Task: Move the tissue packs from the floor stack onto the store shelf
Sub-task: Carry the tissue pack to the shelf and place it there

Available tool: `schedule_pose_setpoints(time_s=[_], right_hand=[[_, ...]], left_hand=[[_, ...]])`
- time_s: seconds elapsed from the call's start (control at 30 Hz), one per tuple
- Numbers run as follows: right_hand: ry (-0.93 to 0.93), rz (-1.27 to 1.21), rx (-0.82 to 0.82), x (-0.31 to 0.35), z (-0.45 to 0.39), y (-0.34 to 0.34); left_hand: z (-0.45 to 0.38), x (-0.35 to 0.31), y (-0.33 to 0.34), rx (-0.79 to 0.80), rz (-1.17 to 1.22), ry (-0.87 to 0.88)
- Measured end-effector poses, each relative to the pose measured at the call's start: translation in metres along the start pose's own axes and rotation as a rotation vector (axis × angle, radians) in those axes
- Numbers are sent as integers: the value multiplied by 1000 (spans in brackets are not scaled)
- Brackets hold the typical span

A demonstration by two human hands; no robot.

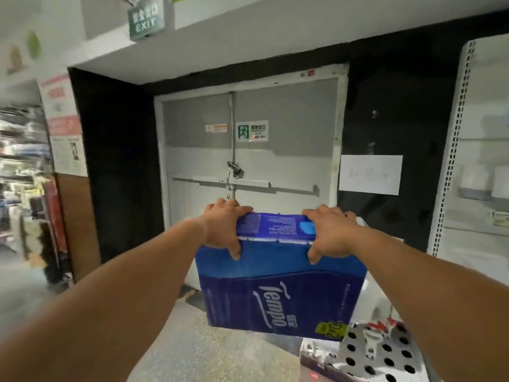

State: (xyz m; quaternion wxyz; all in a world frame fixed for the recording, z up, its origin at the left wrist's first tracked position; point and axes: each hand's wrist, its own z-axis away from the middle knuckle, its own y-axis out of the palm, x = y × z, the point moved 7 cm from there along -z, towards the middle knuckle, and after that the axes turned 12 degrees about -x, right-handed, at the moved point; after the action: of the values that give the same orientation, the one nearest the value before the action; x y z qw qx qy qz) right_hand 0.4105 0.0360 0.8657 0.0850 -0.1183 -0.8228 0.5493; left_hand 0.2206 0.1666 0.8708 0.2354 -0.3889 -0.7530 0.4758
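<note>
I hold a large blue Tempo tissue pack [278, 282] in the air in front of me, above the floor. My left hand [224, 226] grips its top left corner, thumb down the front face. On the top right corner sits my right hand [329, 232], gripping the same way. The store shelf [468, 166], white with a perforated upright, stands at the right edge, and the pack is left of it. The floor stack is out of view.
A grey double exit door [248, 153] with a padlock and push bar is straight ahead, black wall panels on both sides. A white perforated panel [385, 354] lies at the lower right. A blurred aisle of goods [22, 161] runs along the left. Speckled floor [214, 351] shows below.
</note>
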Motion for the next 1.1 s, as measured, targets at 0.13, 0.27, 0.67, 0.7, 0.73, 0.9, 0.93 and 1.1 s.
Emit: schedule_pose_setpoints(time_s=[0.13, 0.27, 0.67, 0.7, 0.73, 0.9, 0.93, 1.1], right_hand=[[-70, -44, 16, 50, -28, 21], [-133, -81, 43, 110, -66, 46], [-311, -240, 61, 334, -219, 124], [-329, -244, 78, 355, -231, 134], [-348, -254, 92, 375, -243, 144], [-463, -321, 141, 472, -313, 201], [-488, -326, 150, 490, -328, 213], [-616, -357, 172, 583, -411, 265]], left_hand=[[20, 56, -1, 10, 5, -79], [38, 125, 0, 31, 6, -162], [74, 381, -24, 68, -153, -350], [79, 404, -23, 81, -171, -374], [85, 426, -21, 93, -183, -398], [102, 534, -8, 161, -232, -513], [104, 555, -3, 172, -247, -538], [104, 657, 10, 202, -314, -670]])
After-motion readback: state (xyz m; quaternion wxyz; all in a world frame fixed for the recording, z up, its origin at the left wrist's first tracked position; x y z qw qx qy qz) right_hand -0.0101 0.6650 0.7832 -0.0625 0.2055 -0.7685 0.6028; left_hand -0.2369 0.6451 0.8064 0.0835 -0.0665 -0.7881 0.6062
